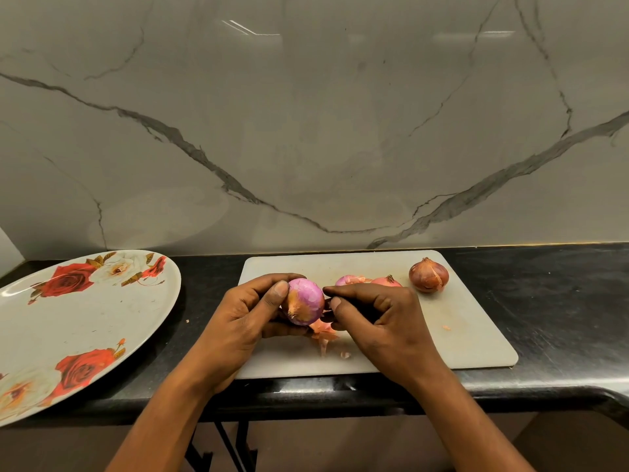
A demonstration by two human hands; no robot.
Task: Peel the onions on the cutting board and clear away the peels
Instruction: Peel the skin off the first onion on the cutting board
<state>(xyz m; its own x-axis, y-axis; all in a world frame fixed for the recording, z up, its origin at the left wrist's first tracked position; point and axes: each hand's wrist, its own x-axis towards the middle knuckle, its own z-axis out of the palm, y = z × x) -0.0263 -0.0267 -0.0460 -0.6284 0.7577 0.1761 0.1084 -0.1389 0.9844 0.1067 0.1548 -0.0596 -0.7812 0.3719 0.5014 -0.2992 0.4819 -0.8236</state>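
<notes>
Plate (51,321) left of cutting board (476,338)

From the middle of the cutting board (476,335), 3 to 5 o'clock lies bare and open, save one scrap (446,328). An unpeeled onion (428,275) stands at 2 o'clock, two more onions (386,281) close together at 12. The left hand (245,318), gripping a part-peeled onion (306,301), and the right hand (377,318), pinching loose peels (323,332), block the middle and 9. Past the board at 9 a flowered plate (85,328) sits on the counter (561,301); a marble wall (306,131) closes 12

Pink-purple onion (304,302), brown-skinned onion (428,275), white cutting board (469,335), red-rose plate (68,321), black counter (561,301).
</notes>
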